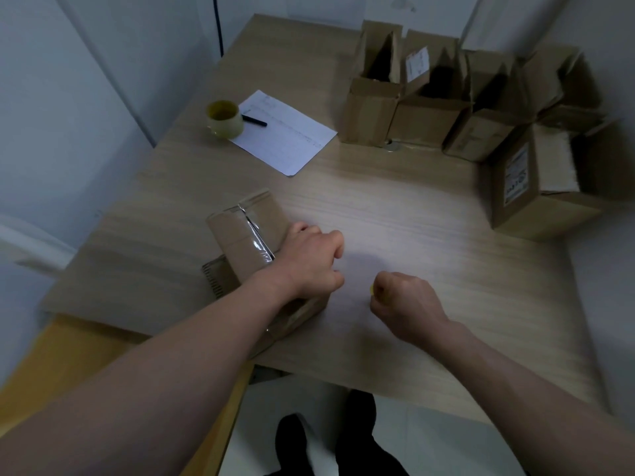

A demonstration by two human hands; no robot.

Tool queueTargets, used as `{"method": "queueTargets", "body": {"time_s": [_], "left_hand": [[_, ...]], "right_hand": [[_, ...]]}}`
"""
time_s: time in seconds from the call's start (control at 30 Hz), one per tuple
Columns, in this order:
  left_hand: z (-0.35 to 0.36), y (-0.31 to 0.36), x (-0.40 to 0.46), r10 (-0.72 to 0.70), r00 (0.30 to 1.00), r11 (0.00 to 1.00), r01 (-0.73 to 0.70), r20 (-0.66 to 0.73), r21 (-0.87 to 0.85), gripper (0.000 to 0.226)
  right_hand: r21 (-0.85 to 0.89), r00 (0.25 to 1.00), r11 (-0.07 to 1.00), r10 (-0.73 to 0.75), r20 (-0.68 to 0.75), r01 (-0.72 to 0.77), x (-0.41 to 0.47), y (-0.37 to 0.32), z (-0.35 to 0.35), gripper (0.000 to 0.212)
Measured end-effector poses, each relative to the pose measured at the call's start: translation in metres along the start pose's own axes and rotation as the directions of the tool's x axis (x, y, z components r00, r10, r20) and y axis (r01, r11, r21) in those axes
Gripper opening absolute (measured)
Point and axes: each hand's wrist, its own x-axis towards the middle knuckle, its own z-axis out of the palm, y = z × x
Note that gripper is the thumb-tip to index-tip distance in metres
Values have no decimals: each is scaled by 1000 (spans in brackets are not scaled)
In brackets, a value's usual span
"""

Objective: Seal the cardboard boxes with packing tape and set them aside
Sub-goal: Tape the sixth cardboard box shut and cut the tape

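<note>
Two hands (311, 261) meet one taped box (247, 231) (five open boxes (426, 108) behind).

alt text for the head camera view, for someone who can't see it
A person's left hand rests on a taped cardboard box on a wooden table, while the right hand pinches something small and yellowish. Open boxes stand behind; a tape roll sits far left.

Taped box (247, 235) on the table (395, 207) under my left hand (309, 262), my right hand (405, 304) just beside it, tape roll (225, 119) and paper (288, 132) behind, open boxes (429, 97) far right.
</note>
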Motion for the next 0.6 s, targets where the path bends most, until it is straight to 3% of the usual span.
{"method": "queueTargets", "body": {"time_s": [0.07,0.2,0.4,0.47,0.5,0.6], "left_hand": [[0,0,-2,14,1000,1000,-14,1,2,32],[0,1,-8,91,995,995,-92,26,32,35],[-3,10,-13,200,975,979,-203,95,30,44],[-8,19,-21,223,975,975,-223,-13,16,53],[-10,22,-27,222,965,975,-222,-136,15,56],[-7,21,-59,42,845,997,-73,-534,-37,57]], "right_hand": [[-17,999,999,40,8,-40,-6,0,5,8],[-60,993,992,110,50,-107,-17,1,20,31],[-121,991,985,126,39,-120,-36,13,46,32],[-96,997,992,78,16,-76,-41,18,52,29],[-92,998,994,58,1,-57,-42,20,54,28],[-85,1000,996,12,-20,-14,-41,29,62,31]]}}
